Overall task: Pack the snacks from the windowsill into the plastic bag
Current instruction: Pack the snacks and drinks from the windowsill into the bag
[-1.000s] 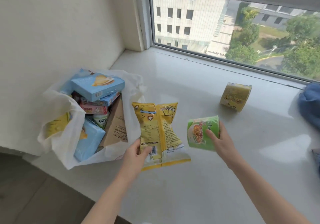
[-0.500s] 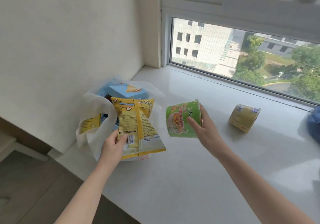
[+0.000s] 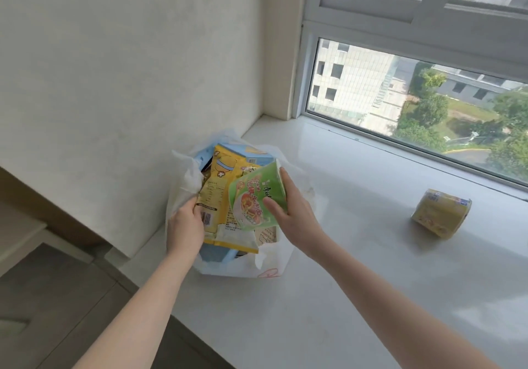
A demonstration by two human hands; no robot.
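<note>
A white plastic bag (image 3: 183,186) full of snack boxes stands on the windowsill (image 3: 357,268) against the left wall. My left hand (image 3: 184,226) grips the lower edge of a yellow snack packet (image 3: 221,186), which lies over the bag's open mouth. My right hand (image 3: 294,214) holds a green noodle cup (image 3: 254,194) tilted on its side, just above the bag and partly over the yellow packet. A yellow noodle cup (image 3: 440,216) lies on its side on the sill, far to the right.
The wall stands close behind the bag on the left. The window frame (image 3: 371,140) runs along the back of the sill. The sill's front edge drops to a dark floor (image 3: 57,297) at lower left.
Both hands moved left toward the bag. The yellow packet now lies over the bag's mouth and the green cup is above it. The view swung upward and left.
</note>
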